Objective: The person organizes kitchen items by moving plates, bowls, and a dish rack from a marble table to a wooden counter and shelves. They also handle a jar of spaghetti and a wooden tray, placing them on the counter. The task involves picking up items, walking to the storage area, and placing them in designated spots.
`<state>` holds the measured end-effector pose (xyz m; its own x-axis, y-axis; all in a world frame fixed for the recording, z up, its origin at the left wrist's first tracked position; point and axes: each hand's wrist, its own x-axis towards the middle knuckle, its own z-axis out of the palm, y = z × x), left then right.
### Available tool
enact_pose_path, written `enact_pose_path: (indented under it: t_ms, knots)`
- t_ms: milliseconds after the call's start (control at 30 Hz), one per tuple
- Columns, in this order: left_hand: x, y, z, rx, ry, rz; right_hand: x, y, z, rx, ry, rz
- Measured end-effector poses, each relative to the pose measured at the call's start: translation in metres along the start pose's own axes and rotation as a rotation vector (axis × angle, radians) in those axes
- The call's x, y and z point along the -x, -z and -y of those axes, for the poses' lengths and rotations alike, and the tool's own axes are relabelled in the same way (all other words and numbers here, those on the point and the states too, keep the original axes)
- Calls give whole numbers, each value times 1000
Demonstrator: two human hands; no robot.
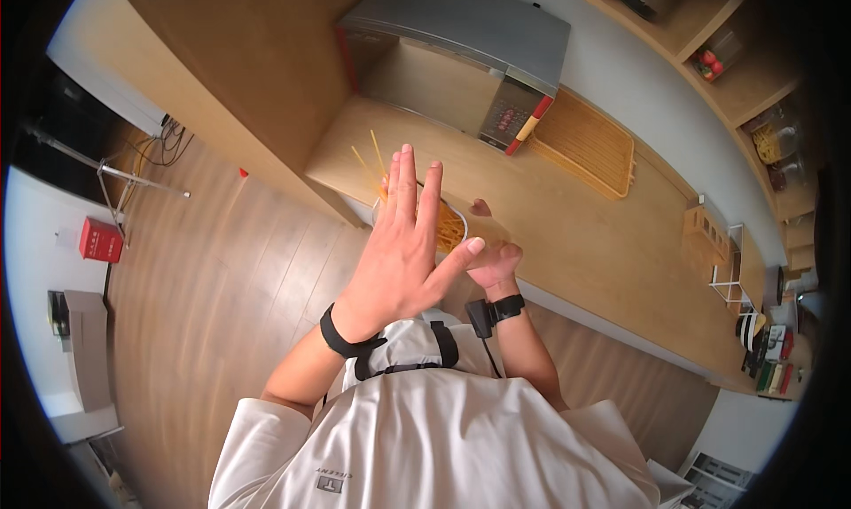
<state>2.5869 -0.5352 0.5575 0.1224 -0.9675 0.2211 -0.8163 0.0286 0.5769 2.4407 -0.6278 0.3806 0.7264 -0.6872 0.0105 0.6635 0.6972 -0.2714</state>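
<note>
My left hand (405,243) is raised in front of me with its back up, the fingers stretched and the thumb apart. Beneath it is a clear container with a pale rim (465,224), partly hidden by the hand. Thin yellow-orange sticks, which look like dry pasta (451,231), lie inside it. Two longer strands (374,150) poke out past my left fingers; where they end is hidden. My right hand (495,263) is around the container's right side, its fingertips showing beyond the clear wall. Both wrists wear black straps.
On the wooden counter (598,276) stands a microwave oven (459,50), with a woven tray (585,143) to its right. A wooden box (706,233) and a white wire rack (728,276) stand farther right. A tall wooden panel (246,77) borders the counter's left end. Shelves (721,27) hang above.
</note>
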Motion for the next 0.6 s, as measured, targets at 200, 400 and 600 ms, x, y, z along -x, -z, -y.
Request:
enact_pose_path:
  t_ms: [200,400,600]
  knots:
    - [12,14,2,-23,56,-22,-1,-10,-12,-13,-83,18]
    - [24,36,13,-74,95,-5,-9,-13,-36,-14,-117,3]
    - [39,90,40,26,117,2,-37,-40,-85,-97,-190,78]
